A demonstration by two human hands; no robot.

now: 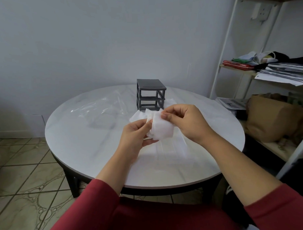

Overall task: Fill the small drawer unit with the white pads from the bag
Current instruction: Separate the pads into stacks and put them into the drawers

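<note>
Head view, both hands over the middle of the table.

My left hand (136, 136) is curled, thumb and fingers pinching the left edge of a small stack of white pads (162, 130). My right hand (187, 124) is also curled. Its thumb and forefinger nip the stack's upper right edge, and the other fingers are folded toward the palm. The stack is held above the table (97, 159), between the two hands. The pads are soft, squarish and fibrous, with slightly ragged edges; I cannot count them.

Beyond my hands stands the drawer unit (151, 94), a dark grey plastic cube frame with a flat top and two open bays, one above the other. More loose pads (138, 116) lie on the table at its near left foot, partly hidden behind the held stack. Left of the unit lies the plastic bag (99, 108), clear, crumpled and glossy, its outline hard to follow against the pale surface. A transparent object (172, 146) lies below my right hand; I cannot tell what it is.

The table is round, with a smooth white top and dark legs. To the right, a white metal shelf rack (230, 43) holds stacked papers (286, 72) and a brown paper bag (271, 121), all cut off by the frame edge. Red sleeves (98, 199) cover my forearms.
</note>
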